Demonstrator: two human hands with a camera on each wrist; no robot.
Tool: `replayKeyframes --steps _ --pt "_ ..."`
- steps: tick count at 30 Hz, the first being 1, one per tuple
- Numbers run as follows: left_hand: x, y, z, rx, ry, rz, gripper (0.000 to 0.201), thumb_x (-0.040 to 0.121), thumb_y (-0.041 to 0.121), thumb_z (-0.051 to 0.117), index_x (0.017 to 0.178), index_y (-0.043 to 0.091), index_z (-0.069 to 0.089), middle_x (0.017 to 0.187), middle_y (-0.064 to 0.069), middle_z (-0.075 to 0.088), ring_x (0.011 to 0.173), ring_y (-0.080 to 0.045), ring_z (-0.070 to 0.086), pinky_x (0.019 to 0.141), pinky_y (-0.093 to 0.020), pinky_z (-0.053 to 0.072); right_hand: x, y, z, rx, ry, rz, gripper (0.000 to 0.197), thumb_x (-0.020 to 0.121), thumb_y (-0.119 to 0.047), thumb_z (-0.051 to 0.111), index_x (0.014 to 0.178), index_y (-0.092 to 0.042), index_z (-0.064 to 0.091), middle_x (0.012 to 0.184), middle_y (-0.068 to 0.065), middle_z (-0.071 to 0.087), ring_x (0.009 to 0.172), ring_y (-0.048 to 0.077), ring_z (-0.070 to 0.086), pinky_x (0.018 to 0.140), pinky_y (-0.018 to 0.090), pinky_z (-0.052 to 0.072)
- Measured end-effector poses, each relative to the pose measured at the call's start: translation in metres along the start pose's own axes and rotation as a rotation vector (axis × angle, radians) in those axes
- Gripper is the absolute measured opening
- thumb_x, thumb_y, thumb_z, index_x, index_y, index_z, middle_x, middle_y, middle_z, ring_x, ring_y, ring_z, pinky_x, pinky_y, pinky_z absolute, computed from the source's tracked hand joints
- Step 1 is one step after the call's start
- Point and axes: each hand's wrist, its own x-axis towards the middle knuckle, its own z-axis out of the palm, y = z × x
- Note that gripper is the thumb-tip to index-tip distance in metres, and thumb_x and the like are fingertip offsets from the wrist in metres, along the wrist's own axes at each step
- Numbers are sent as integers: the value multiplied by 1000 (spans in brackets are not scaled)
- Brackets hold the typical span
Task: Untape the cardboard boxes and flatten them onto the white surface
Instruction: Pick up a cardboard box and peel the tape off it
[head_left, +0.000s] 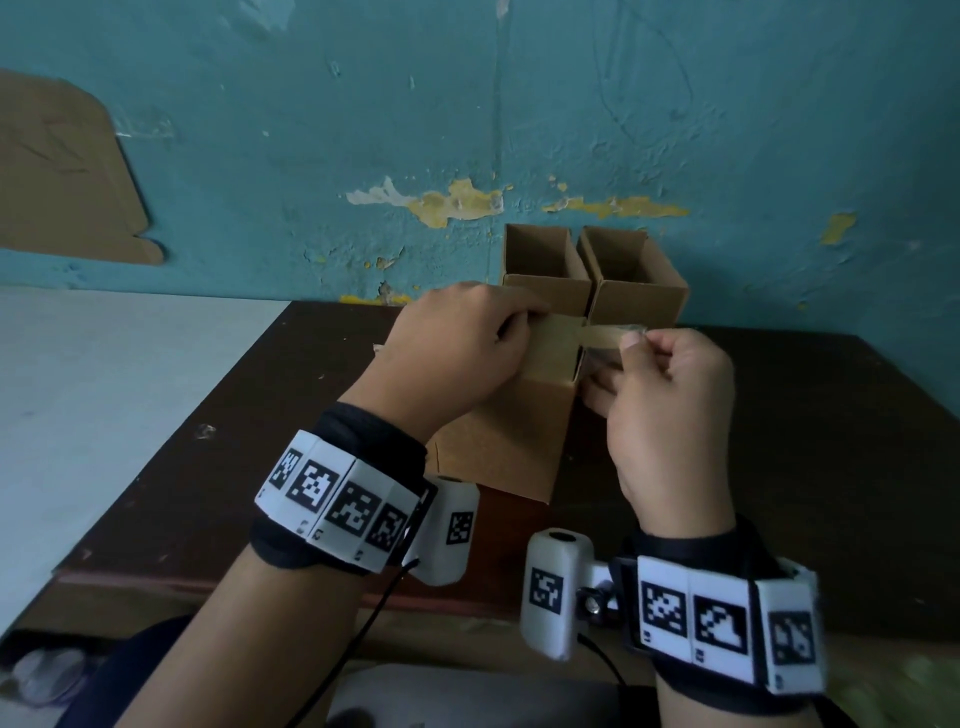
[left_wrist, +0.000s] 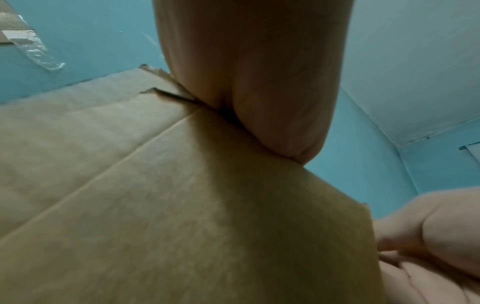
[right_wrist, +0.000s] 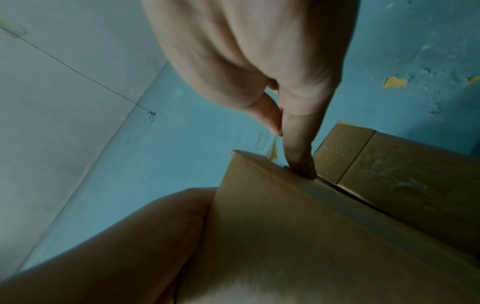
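A closed brown cardboard box (head_left: 509, 431) stands on the dark table in the head view. My left hand (head_left: 511, 327) grips its top edge from the left, fingers curled over the top flap. My right hand (head_left: 636, 340) pinches a strip of brown tape (head_left: 605, 335) that stretches rightward from the box top. In the left wrist view my left hand (left_wrist: 259, 92) presses against the box's side (left_wrist: 182, 205). In the right wrist view one of the fingers (right_wrist: 298, 156) of my right hand touches the box's top edge (right_wrist: 285, 226).
Two open-topped cardboard boxes (head_left: 545, 270) (head_left: 636, 283) stand side by side behind the held box, against the peeling blue wall. The white surface (head_left: 104, 389) lies to the left of the dark table (head_left: 753, 441). A cardboard sheet (head_left: 57, 171) is stuck on the wall at upper left.
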Motion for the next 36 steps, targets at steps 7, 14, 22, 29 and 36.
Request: replayKeyframes --steps 7,14,22,29,36 --pt "-1 3 -2 47 -14 -27 35 104 25 39 125 27 67 99 5 72 76 -8 59 61 -22 41 6 -15 -10 825 -71 539 19 105 -6 41 116 -5 57 106 19 70 96 27 74 80 38 62" --pt "-3 7 -6 37 -42 -23 36 102 41 42 126 27 65 104 5 70 84 -4 54 63 -19 36 7 -19 -13 951 -52 680 15 106 -8 39 106 -5 54 106 20 66 95 28 69 79 44 56" --pt "-7 14 -10 63 -100 10 87 67 91 48 132 33 59 121 13 67 110 -12 59 83 -33 50 10 -6 -18 448 -69 459 28 98 -2 50 118 -21 58 124 17 65 105 29 72 91 50 59" --pt "-11 18 -10 84 -92 1 81 70 85 52 131 33 60 123 14 66 112 -12 58 81 -30 46 9 3 -18 55 -57 197 50 93 -1 55 64 -39 71 91 2 75 84 20 76 75 44 64" --pt "-9 20 -9 113 -121 -9 77 73 81 56 132 34 57 122 14 65 112 -12 57 77 -27 40 15 3 -29 22 -136 273 39 96 7 48 76 -18 71 64 -5 74 68 8 77 71 28 62"
